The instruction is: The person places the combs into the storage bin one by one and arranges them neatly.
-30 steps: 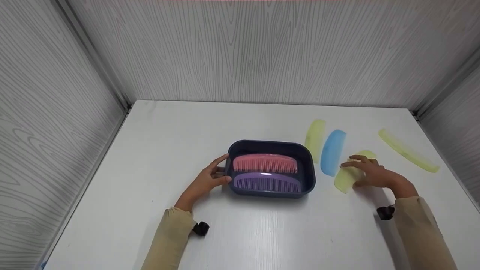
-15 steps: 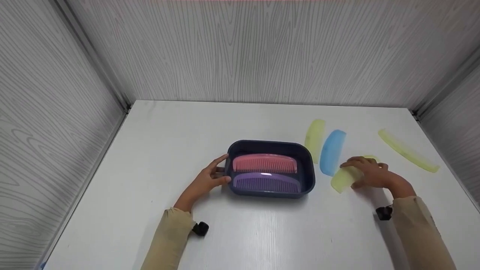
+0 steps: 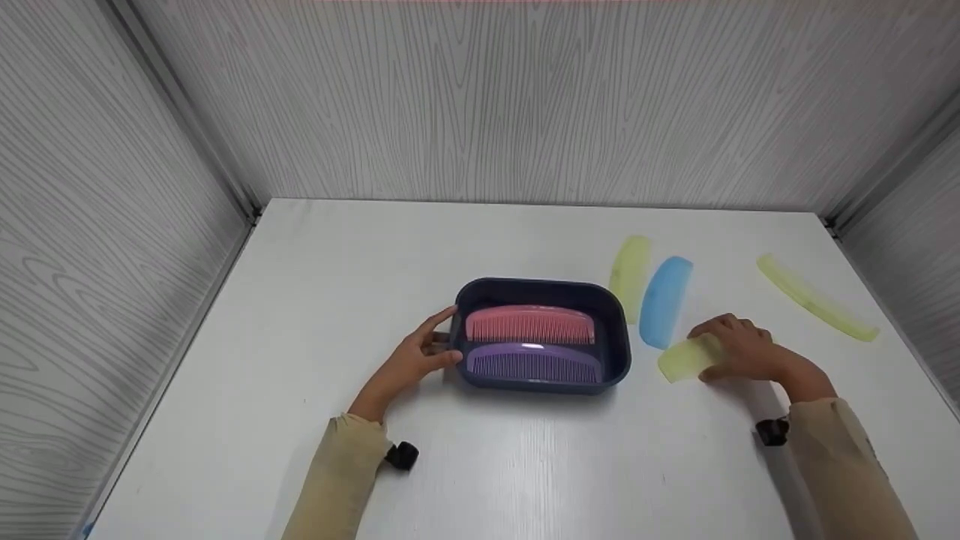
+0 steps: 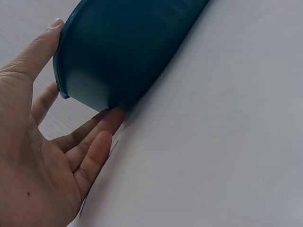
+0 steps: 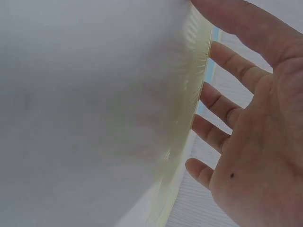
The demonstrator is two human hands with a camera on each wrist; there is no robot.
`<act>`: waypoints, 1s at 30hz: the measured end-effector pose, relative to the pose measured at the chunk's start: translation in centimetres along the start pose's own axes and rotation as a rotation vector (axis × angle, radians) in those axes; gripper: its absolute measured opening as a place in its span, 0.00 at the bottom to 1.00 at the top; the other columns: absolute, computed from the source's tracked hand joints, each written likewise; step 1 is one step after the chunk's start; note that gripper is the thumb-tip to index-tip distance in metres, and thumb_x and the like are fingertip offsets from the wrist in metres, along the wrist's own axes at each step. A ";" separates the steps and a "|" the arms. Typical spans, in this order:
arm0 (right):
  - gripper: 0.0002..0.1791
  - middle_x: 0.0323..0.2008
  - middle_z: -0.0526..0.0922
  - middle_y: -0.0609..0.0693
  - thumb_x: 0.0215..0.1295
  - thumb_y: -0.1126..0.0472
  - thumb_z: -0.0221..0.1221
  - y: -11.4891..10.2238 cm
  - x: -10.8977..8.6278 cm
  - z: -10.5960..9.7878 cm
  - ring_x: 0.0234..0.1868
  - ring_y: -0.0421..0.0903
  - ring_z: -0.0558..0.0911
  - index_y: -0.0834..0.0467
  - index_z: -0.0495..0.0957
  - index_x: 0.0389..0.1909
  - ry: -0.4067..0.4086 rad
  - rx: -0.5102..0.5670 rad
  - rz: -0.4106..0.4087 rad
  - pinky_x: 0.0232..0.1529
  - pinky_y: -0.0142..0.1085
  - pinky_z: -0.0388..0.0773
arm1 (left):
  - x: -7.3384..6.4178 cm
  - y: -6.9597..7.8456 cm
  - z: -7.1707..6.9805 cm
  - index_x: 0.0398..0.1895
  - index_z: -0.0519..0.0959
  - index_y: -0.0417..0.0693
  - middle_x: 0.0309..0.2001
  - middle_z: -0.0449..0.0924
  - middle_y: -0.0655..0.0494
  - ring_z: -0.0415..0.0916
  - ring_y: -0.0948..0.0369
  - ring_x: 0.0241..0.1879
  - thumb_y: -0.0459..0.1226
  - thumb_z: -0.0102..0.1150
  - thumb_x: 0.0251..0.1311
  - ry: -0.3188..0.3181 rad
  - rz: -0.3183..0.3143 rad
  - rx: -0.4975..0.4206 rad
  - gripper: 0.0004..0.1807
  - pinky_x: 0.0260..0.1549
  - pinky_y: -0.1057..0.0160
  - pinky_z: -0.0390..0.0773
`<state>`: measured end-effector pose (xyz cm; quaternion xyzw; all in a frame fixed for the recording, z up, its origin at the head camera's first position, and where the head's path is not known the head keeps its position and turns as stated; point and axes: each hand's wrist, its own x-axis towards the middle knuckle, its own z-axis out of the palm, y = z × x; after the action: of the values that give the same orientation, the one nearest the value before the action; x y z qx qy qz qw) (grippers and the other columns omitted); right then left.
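Note:
A dark blue plastic tub stands on the table, with a pink comb and a purple comb lying side by side inside. My left hand rests against the tub's left end; in the left wrist view the thumb is at its rim and other fingertips meet the wall low down. On the right, my right hand holds a translucent yellow-green comb flat on the table, the thumb at one long edge and fingertips along the other. The palm hides part of that comb in the head view.
Between the tub and the right hand lies a blue comb, beside another yellow-green comb. A third, thin curved yellow-green comb lies near the right edge of the white table. Wood-patterned panels close off the back and sides.
The right hand's fingers have closed in on the yellow-green comb, and the comb has turned so that it lies more crosswise. The left hand and the tub stay in place.

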<state>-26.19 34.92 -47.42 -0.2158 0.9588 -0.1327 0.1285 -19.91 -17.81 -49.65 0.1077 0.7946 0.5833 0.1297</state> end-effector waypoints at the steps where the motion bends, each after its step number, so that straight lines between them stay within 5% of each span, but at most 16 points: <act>1: 0.33 0.57 0.68 0.65 0.50 0.48 0.70 0.0 0.0 0.0 0.55 0.69 0.67 0.55 0.71 0.55 0.003 -0.002 -0.003 0.47 0.65 0.62 | 0.0 0.0 0.0 0.76 0.53 0.66 0.64 0.69 0.37 0.74 0.48 0.60 0.48 0.66 0.58 0.000 -0.002 -0.002 0.45 0.55 0.53 0.74; 18: 0.31 0.47 0.74 0.61 0.50 0.51 0.71 -0.9 -0.4 0.3 0.46 0.55 0.70 0.67 0.72 0.49 0.040 0.040 -0.064 0.44 0.44 0.67 | 0.0 0.0 0.1 0.76 0.53 0.66 0.65 0.68 0.37 0.73 0.48 0.61 0.47 0.66 0.58 0.005 0.003 -0.004 0.45 0.53 0.55 0.75; 30: 0.29 0.48 0.73 0.61 0.56 0.49 0.68 -0.7 -1.3 -0.4 0.50 0.58 0.70 0.60 0.72 0.53 0.073 0.140 -0.082 0.47 0.50 0.68 | -0.1 0.0 0.1 0.75 0.54 0.70 0.65 0.68 0.40 0.73 0.50 0.60 0.49 0.67 0.57 0.009 -0.004 -0.015 0.44 0.54 0.54 0.75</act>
<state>-24.91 34.96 -46.63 -0.2402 0.9417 -0.2121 0.1026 -19.75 -17.73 -49.64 0.1027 0.7909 0.5895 0.1280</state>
